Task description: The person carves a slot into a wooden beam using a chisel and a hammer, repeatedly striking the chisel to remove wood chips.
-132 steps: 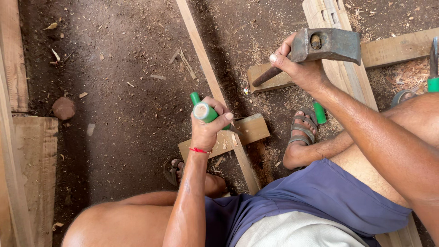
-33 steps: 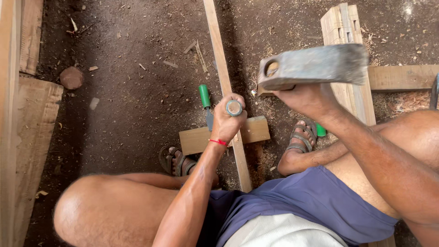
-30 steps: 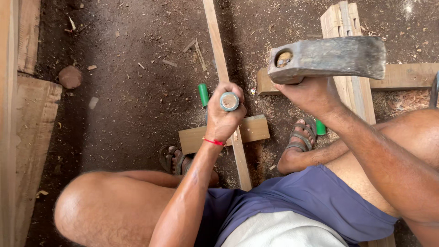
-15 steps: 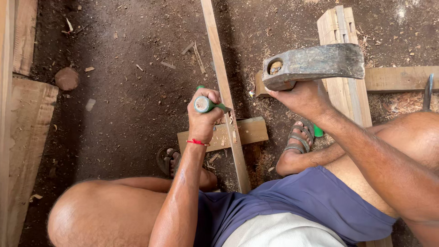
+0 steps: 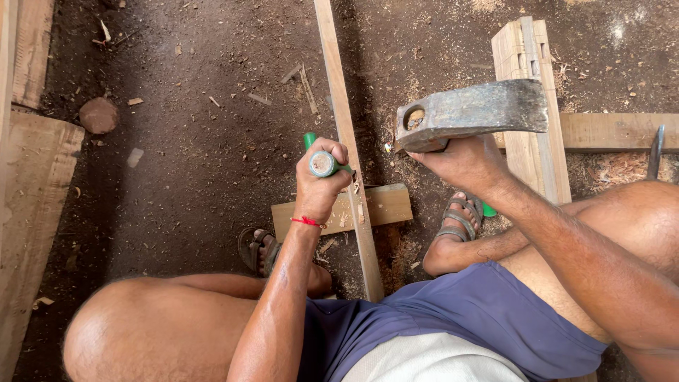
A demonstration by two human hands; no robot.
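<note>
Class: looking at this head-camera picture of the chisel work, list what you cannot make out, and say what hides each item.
- Chisel blade: head view, covered by the left hand.
- Axe head handle: head view, hidden beneath the right hand.
- Curved metal tool: cut off at the right edge.

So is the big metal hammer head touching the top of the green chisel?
Apart. In the head view the grey hammer head, held in the right hand, is raised beside the green chisel in the left hand, with the long wooden strip showing between them.
</note>
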